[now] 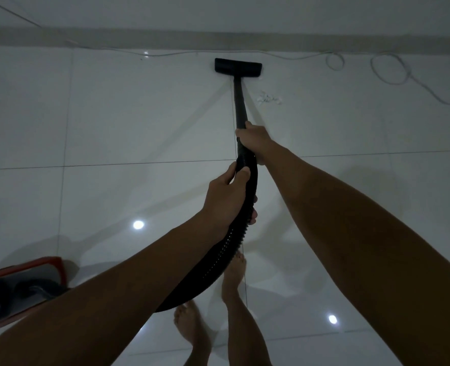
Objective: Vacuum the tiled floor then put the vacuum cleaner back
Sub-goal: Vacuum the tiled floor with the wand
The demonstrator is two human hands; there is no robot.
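Black wand [239, 101] gripped by right hand [252, 137]; left hand [229, 196] clasps hose [247, 178] behind.

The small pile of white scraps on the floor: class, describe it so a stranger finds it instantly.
Start at the skirting along the far wall, then find the black floor nozzle just below it. Right of its tube lies the pile of white scraps, clumped, unlike the looping white cable further right.

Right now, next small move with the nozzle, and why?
Probably swing the floor nozzle right and draw it back: the white debris lies right of the wand, unswept. Right hand grips the wand, left hand the hose.
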